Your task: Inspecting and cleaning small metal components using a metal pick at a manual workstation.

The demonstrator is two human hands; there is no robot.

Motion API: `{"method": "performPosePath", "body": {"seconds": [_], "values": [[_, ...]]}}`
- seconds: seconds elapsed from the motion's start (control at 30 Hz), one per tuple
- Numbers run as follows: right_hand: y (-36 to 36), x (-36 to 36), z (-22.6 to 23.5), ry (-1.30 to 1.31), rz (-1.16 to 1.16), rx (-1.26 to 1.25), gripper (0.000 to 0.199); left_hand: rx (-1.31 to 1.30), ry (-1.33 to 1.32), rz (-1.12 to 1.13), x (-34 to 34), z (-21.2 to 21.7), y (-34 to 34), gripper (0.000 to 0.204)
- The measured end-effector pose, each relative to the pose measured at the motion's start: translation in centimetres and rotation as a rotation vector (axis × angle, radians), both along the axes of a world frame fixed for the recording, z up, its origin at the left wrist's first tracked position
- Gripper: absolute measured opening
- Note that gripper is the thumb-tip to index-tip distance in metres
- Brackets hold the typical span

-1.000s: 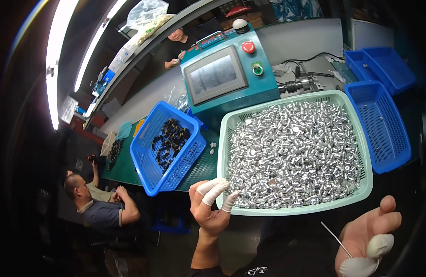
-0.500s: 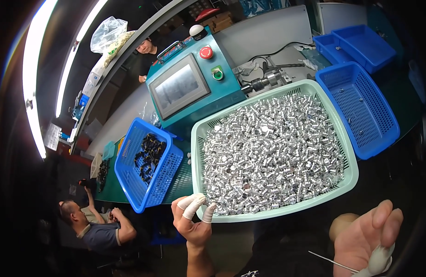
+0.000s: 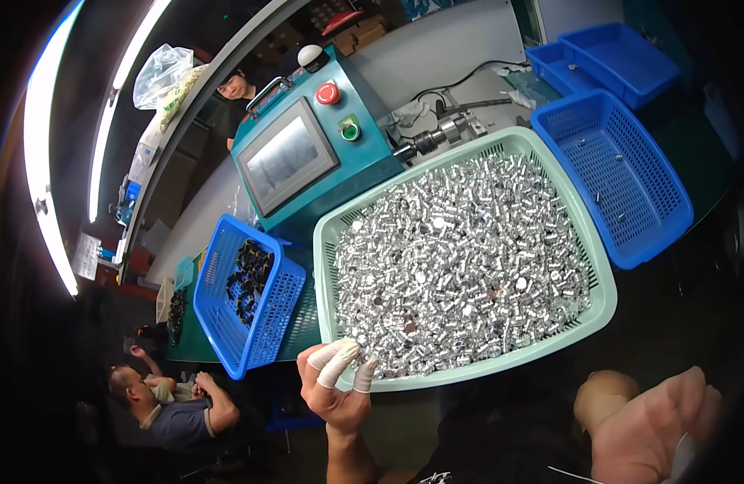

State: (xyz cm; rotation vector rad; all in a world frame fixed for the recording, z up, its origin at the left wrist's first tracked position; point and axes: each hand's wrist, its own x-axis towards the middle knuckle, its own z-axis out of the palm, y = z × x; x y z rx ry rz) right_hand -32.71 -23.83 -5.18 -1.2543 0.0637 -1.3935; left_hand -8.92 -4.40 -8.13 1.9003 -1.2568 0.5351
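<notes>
My left hand [image 3: 337,387] is at the near left rim of a pale green basket [image 3: 468,381], white cots on its fingers. Its thumb and fingertips are drawn together over the rim; whatever small piece they pinch cannot be made out. Heaped in the basket are small shiny metal cylindrical parts [image 3: 460,274]. At the lower right, my right hand [image 3: 654,427] is turned palm up, partly cut off by the dark picture edge. A thin white rod [image 3: 573,474] sticks out beside it and seems held in its closed fingers, whose grip is hidden.
Behind the basket stands a teal machine [image 3: 372,165] with a screen, a red button and a chuck. A blue basket [image 3: 287,294] with black parts is at left; another blue basket [image 3: 658,181] holding a few metal pieces is at right, near blue trays [image 3: 622,60]. Co-workers [image 3: 174,411] sit beyond.
The view has shifted, so the basket and machine sit further left. My right hand has moved lower and outward, with the rod following. My left hand stays at the basket rim.
</notes>
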Motion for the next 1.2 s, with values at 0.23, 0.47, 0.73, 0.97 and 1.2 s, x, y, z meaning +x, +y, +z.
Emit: {"method": "performPosePath", "body": {"seconds": [0.23, 0.47, 0.73, 0.97, 1.2], "values": [[-1.0, 7.2, -0.4, 0.076, -0.08, -0.143, 0.057, -0.072, 0.033, 0.068, 0.3, -1.3, 2.4, 0.034], [0.7, 8.4, -2.8, 0.312, -0.067, -0.113, 0.044, -0.157, 0.138, 0.064, 1.5, -3.6, 3.7, 0.034], [3.6, 13.2, -3.3, 0.448, 0.188, -0.116, 0.038, -0.234, 0.272, 0.046, 2.4, -4.9, 4.9, 0.033], [4.2, 14.3, -3.9, 0.505, 0.3, -0.179, 0.027, -0.27, 0.274, 0.053, 2.6, -5.3, 4.2, 0.037], [4.7, 14.1, -4.8, 0.57, 0.371, -0.147, 0.027, -0.258, 0.232, 0.091, 2.2, -5.5, 4.2, 0.036]]}}
